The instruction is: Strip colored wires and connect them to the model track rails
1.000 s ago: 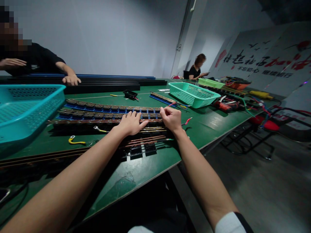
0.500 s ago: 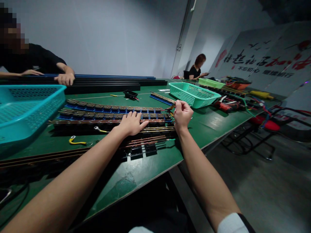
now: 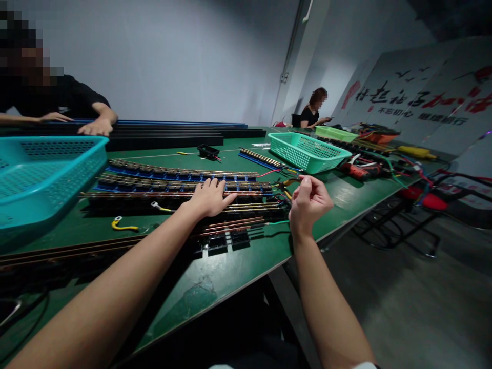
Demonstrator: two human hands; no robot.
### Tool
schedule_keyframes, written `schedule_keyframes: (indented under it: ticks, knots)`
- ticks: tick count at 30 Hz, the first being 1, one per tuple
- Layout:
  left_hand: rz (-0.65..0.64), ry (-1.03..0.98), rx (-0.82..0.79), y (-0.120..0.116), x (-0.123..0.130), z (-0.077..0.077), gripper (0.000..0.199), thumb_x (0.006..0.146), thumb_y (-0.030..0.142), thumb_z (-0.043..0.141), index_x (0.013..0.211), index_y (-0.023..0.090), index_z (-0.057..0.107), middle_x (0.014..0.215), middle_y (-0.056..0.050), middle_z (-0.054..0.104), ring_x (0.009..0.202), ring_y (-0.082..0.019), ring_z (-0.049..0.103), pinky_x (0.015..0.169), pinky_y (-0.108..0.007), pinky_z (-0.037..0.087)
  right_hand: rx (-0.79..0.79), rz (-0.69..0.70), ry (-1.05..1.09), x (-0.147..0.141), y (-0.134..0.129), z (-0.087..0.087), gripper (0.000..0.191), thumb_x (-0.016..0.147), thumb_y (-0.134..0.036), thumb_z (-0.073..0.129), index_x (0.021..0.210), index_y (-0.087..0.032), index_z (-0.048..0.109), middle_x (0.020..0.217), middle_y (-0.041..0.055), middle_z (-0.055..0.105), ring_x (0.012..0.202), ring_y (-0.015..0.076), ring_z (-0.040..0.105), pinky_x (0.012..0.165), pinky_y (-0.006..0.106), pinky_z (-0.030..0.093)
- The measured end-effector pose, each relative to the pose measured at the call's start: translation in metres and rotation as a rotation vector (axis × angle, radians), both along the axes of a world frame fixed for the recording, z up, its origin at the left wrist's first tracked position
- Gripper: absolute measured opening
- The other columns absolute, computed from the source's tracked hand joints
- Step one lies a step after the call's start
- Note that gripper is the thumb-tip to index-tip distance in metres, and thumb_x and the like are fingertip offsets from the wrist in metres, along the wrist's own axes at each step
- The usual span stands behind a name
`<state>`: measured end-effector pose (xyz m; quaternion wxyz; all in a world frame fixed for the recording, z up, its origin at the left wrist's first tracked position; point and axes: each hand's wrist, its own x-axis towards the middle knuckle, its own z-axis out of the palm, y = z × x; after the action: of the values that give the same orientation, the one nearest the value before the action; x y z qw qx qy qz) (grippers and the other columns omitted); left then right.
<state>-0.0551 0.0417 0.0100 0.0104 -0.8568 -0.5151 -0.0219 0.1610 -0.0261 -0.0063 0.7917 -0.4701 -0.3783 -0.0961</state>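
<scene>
My left hand (image 3: 209,199) lies with fingers spread on the rows of blue and black strips with metal rods (image 3: 154,185). My right hand (image 3: 310,202) is closed at the right ends of the rows, where coloured wires come out; it grips what looks like a wire or tool, too small to make out. Copper rods on black blocks (image 3: 234,225) lie nearer the table's front edge, with a green wire at their right end. A yellow wire with a metal lug (image 3: 125,225) rests left of my left hand.
A blue basket (image 3: 49,189) stands at the left, a green basket (image 3: 307,154) beyond my right hand. A small black tray (image 3: 208,151) sits farther back. Red-handled tools (image 3: 359,169) lie at the right. One person leans over long black bars (image 3: 169,137); another sits farther off.
My right hand has moved right, away from the row ends, uncovering wires there. My left hand stays on the strips. The person at the left has shifted a hand slightly left.
</scene>
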Motion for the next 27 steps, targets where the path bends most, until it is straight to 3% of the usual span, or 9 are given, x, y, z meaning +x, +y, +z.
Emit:
schedule_keyframes:
  ticks: [8, 15, 23, 27]
  knots:
    - [0.007, 0.005, 0.005, 0.0, 0.0, -0.001, 0.082, 0.097, 0.066, 0.016, 0.153, 0.011, 0.036, 0.154, -0.021, 0.043, 0.142, -0.037, 0.038, 0.112, -0.052, 0.035, -0.104, -0.09, -0.079, -0.007, 0.001, 0.018, 0.026, 0.087, -0.04, 0.061, 0.084, -0.016, 0.067, 0.067, 0.0003, 0.062, 0.056, 0.0117, 0.054, 0.057, 0.026, 0.045]
    - [0.003, -0.002, 0.004, 0.001, 0.0, -0.001, 0.082, 0.097, 0.066, 0.017, 0.154, 0.009, 0.036, 0.155, -0.021, 0.042, 0.143, -0.038, 0.037, 0.112, -0.053, 0.035, -0.103, -0.202, -0.102, -0.002, 0.005, 0.006, 0.028, 0.093, -0.043, 0.053, 0.087, -0.017, 0.061, 0.073, 0.002, 0.062, 0.062, 0.0131, 0.056, 0.063, 0.027, 0.046]
    - [0.005, -0.004, 0.003, 0.002, 0.0, -0.002, 0.083, 0.096, 0.067, 0.016, 0.154, 0.011, 0.036, 0.155, -0.02, 0.042, 0.143, -0.037, 0.037, 0.112, -0.053, 0.034, -0.207, -0.237, -0.162, -0.006, 0.004, 0.001, 0.035, 0.086, -0.052, 0.063, 0.074, -0.02, 0.057, 0.061, -0.0038, 0.054, 0.052, 0.0109, 0.049, 0.056, 0.025, 0.043]
    - [0.0, -0.015, 0.01, 0.001, 0.0, -0.002, 0.083, 0.096, 0.066, 0.016, 0.153, 0.01, 0.037, 0.154, -0.021, 0.043, 0.142, -0.038, 0.038, 0.111, -0.053, 0.035, -0.237, -0.187, -0.272, -0.013, 0.003, -0.001, 0.024, 0.085, -0.043, 0.065, 0.081, -0.021, 0.058, 0.06, -0.0056, 0.055, 0.049, 0.0097, 0.05, 0.054, 0.023, 0.042]
